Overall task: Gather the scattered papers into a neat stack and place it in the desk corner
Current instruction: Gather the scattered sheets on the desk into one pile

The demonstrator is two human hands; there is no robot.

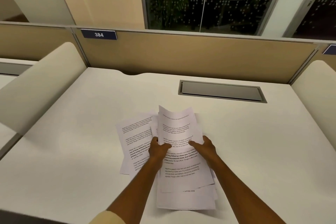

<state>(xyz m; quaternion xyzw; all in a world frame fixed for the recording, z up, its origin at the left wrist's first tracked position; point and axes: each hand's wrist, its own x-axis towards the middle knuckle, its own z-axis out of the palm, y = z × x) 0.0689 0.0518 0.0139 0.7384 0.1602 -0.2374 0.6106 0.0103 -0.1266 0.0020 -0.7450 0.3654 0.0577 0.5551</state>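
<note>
Several printed white papers (183,172) lie in a loose, uneven pile in the middle of the white desk (72,151). My left hand (157,149) and my right hand (204,146) both grip the lower edge of a raised bunch of sheets (179,125), thumbs on top, its upper end curling up off the pile. More sheets (134,138) fan out to the left under my left forearm. Other sheets stick out toward me at the pile's near end.
A grey cable hatch (221,91) is set into the desk at the back right. A tan partition (181,54) with a "384" label (99,34) closes the far side. Cream side dividers (41,85) stand left and right.
</note>
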